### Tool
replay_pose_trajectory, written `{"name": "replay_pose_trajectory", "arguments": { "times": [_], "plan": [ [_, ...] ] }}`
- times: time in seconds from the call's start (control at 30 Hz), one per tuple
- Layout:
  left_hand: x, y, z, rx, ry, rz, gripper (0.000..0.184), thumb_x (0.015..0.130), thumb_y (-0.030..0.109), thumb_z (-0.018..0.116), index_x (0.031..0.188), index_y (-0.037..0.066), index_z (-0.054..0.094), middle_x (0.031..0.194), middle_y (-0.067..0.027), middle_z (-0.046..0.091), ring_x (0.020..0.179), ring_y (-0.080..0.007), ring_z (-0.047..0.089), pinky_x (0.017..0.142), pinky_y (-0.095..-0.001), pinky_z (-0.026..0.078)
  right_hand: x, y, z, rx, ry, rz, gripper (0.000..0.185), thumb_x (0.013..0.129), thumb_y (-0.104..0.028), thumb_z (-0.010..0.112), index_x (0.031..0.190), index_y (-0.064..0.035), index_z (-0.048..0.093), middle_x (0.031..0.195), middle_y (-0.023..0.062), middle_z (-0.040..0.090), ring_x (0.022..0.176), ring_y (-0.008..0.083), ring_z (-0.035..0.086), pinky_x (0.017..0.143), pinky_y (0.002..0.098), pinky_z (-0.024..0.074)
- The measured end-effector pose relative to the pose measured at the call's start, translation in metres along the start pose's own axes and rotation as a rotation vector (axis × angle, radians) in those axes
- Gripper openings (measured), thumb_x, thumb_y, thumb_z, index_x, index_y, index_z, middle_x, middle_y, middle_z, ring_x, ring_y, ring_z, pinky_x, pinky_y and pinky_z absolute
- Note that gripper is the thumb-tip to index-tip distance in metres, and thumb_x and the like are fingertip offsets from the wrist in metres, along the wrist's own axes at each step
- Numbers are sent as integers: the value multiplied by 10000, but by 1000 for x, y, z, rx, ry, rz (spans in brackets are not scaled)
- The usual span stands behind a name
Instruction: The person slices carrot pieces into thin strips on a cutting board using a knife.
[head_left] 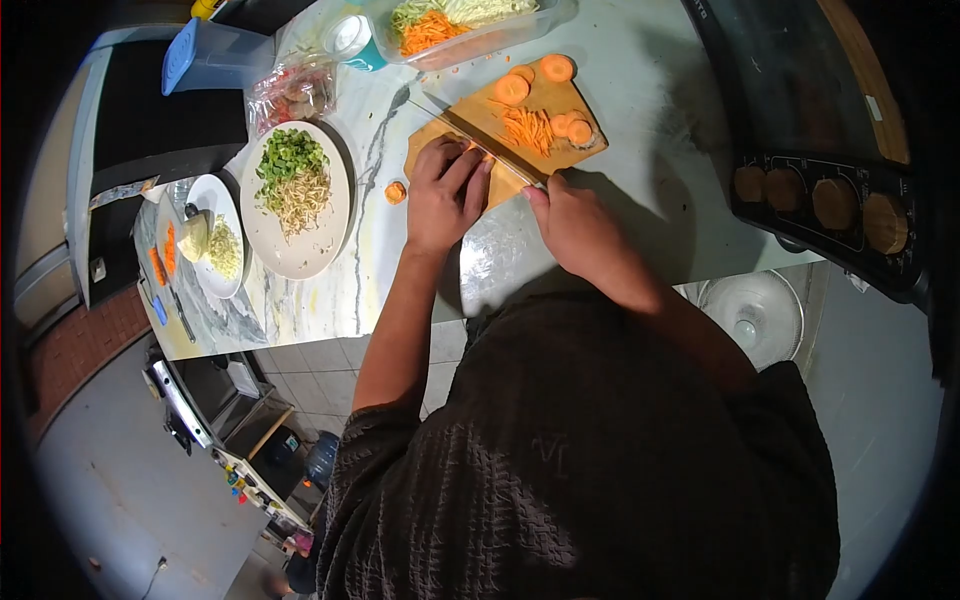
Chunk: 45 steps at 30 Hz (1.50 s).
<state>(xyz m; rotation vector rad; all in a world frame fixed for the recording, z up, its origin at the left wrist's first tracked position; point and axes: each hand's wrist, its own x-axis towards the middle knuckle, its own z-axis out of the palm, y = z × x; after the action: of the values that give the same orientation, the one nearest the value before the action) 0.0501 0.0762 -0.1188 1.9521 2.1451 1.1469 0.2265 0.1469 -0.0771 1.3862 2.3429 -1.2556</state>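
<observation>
A knife (pixel 497 150) lies slantwise across the wooden cutting board (pixel 470 112), its handle end in my right hand (pixel 582 228), which is closed around it. My left hand (pixel 447 190) presses on the board's near left part, fingers curled close beside the blade. A bit of orange carrot (pixel 487 156) shows at those fingertips; most of it is hidden. Beyond the blade sit a pile of carrot strips (pixel 527 129) and several round carrot slices (pixel 511 90). A carrot end piece (pixel 396 192) rests on the marble counter, left of the board.
A clear container (pixel 545 22) of shredded vegetables stands behind the board. Leftward are an oval plate (pixel 335 215) with chopped greens and pale sprouts, a smaller white plate (pixel 222 285), a plastic bag (pixel 262 108) and a cup (pixel 362 58). A black stove (pixel 760 120) borders the right.
</observation>
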Motion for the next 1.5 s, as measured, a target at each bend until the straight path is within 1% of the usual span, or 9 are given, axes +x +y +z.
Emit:
{"name": "replay_pose_trajectory", "arguments": {
  "times": [0.2,0.3,0.6,0.7,0.87,0.93,1.17,1.23,1.5],
  "plan": [
    [0,0,-1,21,-8,1,156,777,77,720,921,34,680,936,-120,627,968,-320,591,829,-394,482,-4,-1,-3,22,75,-81,398,989,-355,432,980,26,547,758,284,629,771,480,610,697,554,473],
    [1,2,-2,17,-6,8,163,776,81,716,926,34,675,918,-119,620,968,-322,588,823,-399,488,-3,0,-1,29,95,-103,395,989,-356,433,981,20,551,750,281,629,767,477,612,693,551,475],
    [1,1,-1,20,-20,-17,197,778,93,715,955,21,666,934,-129,629,973,-333,586,845,-400,476,0,-1,0,25,52,-67,416,978,-380,441,1011,17,562,798,267,651,798,456,637,731,545,491],
    [1,1,-3,28,-36,-10,214,783,99,713,972,10,662,954,-138,640,977,-336,583,852,-399,470,-1,-3,-2,-12,68,-69,410,989,-362,428,1027,27,552,762,270,641,762,470,621,697,550,478],
    [2,1,-2,29,-57,-22,224,788,103,708,984,9,655,957,-141,631,983,-339,566,857,-412,462,2,0,0,-29,48,-54,410,990,-361,426,1025,28,552,762,272,642,761,470,621,700,549,478],
    [4,2,-3,38,-39,2,188,788,111,694,956,35,656,873,-121,591,932,-326,564,814,-415,468,2,-1,0,-26,55,-67,410,990,-360,426,1025,29,551,762,274,641,761,471,621,701,549,478],
    [5,2,-3,45,-52,10,184,789,113,688,953,36,652,861,-120,571,911,-319,551,807,-413,462,1,-3,-3,-20,34,-51,414,985,-367,430,1018,27,555,786,275,646,788,465,630,720,543,489],
    [3,1,-5,44,-101,-34,231,787,118,697,994,28,647,946,-141,604,973,-341,553,852,-422,452,1,-4,-4,-22,20,-40,423,980,-380,435,1005,22,563,809,273,654,811,463,639,740,538,497],
    [3,2,-4,36,-93,-29,229,782,119,698,985,26,648,931,-142,602,955,-340,555,840,-420,452,0,-5,-5,-35,3,-7,432,980,-392,430,1016,16,569,818,268,658,826,456,646,746,536,502]
  ]
}}
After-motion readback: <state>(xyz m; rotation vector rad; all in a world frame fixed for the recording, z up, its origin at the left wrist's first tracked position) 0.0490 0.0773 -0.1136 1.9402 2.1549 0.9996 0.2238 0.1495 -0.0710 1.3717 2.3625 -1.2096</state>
